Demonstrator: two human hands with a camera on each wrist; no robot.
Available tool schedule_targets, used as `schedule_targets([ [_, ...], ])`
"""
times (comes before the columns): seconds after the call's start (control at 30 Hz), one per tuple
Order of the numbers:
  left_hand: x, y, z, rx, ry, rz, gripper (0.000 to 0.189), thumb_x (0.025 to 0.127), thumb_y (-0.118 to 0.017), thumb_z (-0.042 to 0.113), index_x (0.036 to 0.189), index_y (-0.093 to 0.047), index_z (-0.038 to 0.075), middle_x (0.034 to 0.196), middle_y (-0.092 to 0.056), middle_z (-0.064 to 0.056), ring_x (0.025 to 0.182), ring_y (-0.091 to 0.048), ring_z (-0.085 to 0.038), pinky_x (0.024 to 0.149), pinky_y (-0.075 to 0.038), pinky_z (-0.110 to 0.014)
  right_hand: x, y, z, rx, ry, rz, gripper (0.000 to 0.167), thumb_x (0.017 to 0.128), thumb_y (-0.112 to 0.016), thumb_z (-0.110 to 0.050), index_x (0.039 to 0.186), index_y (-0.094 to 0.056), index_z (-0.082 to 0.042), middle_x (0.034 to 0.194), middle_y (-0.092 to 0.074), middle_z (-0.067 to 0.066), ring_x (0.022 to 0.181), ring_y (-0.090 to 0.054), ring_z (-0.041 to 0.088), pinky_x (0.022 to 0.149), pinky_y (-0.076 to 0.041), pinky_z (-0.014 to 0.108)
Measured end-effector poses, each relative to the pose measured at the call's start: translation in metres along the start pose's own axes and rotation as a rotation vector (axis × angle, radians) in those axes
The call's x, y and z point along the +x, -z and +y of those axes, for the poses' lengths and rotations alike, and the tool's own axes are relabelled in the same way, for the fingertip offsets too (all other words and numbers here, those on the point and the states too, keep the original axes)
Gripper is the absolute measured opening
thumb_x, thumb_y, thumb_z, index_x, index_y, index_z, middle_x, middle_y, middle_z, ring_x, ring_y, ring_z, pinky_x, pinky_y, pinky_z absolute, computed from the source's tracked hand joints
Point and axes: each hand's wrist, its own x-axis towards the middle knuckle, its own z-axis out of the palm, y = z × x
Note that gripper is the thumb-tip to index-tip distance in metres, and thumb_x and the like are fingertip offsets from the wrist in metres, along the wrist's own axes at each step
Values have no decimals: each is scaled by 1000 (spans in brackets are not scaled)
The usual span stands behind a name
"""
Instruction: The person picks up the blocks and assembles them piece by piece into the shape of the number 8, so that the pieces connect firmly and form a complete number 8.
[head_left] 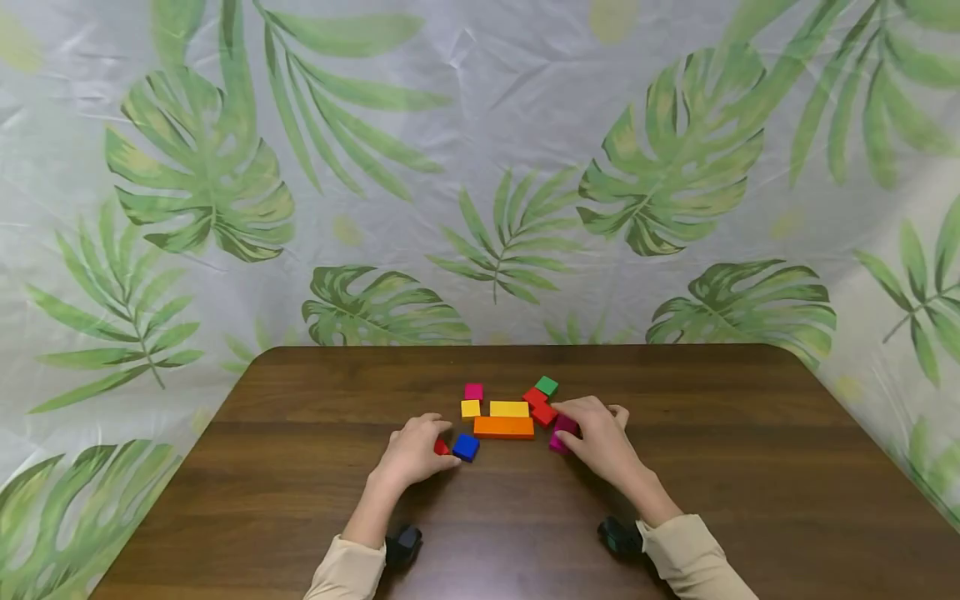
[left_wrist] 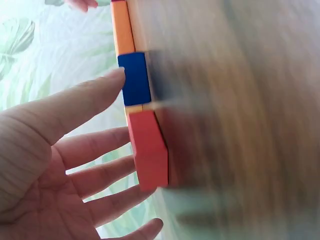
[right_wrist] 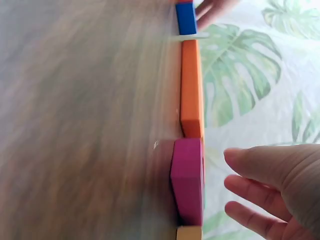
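My left hand (head_left: 414,450) is spread around a red block (left_wrist: 148,150), fingers beyond it, mostly covering it from above. The thumb tip is right at a blue block (left_wrist: 135,79), which lies just right of the red one. On the other side, my right hand (head_left: 602,439) hovers over a magenta block (right_wrist: 188,180), fingers loosely bent with nothing between them. An orange bar (head_left: 503,427) lies between the hands, a longer yellow block (head_left: 509,408) behind it. Two red blocks (head_left: 535,397) sit near the right fingertips.
Behind the bar are a small yellow block (head_left: 470,408), a pink block (head_left: 474,391) and a green block (head_left: 547,386). A tan block (right_wrist: 189,233) stands beside the magenta one. The wooden table (head_left: 337,383) ends at a leaf-printed cloth (head_left: 517,125).
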Motion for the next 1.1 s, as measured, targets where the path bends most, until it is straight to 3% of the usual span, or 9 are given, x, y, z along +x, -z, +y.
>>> schedule_targets([
  [0.17, 4, -5, 8, 12, -2, 32, 55, 70, -81, 32, 115, -65, 5, 122, -60, -15, 109, -57, -33, 84, -44, -55, 5, -7, -3, 40, 15, -17, 33, 77, -76, -14, 109, -70, -12, 102, -71, 3, 102, -56, 23, 81, -23, 50],
  [0.3, 2, -10, 13, 9, 34, 65, 53, 68, -83, 34, 109, -68, 5, 115, -63, -14, 102, -59, -31, 82, -45, -54, 4, -13, -3, 51, 24, -46, 28, 76, -76, -14, 103, -72, -14, 96, -72, -1, 97, -56, 18, 79, -23, 46],
  [0.43, 0, -15, 15, -11, 77, 134, 49, 65, -84, 35, 104, -69, 8, 106, -64, -9, 97, -58, -28, 84, -42, -56, 4, -18, -3, 46, 33, -47, 24, 75, -77, -14, 99, -73, -14, 93, -73, -2, 94, -57, 16, 78, -23, 43],
  [0.57, 3, -15, 16, -24, 78, 194, 47, 63, -85, 37, 98, -69, 11, 96, -63, -6, 90, -57, -24, 85, -39, -59, 10, -20, -4, 34, 57, -20, 24, 75, -77, -14, 98, -74, -14, 93, -73, -2, 92, -57, 17, 75, -24, 41],
  [0.73, 6, -16, 16, -20, 58, 180, 43, 62, -86, 38, 90, -69, 11, 89, -62, -4, 82, -55, -21, 82, -39, -56, 17, -20, -9, 17, 55, -43, 20, 75, -77, -15, 95, -74, -17, 90, -72, -4, 89, -56, 16, 72, -23, 38],
  [1.1, 7, -15, 13, -71, 52, 131, 36, 65, -85, 29, 92, -71, 9, 91, -62, -6, 84, -56, -22, 77, -40, -49, 22, -24, -18, -9, 49, -101, 21, 74, -78, -16, 94, -74, -14, 94, -72, -1, 93, -55, 19, 78, -26, 46],
])
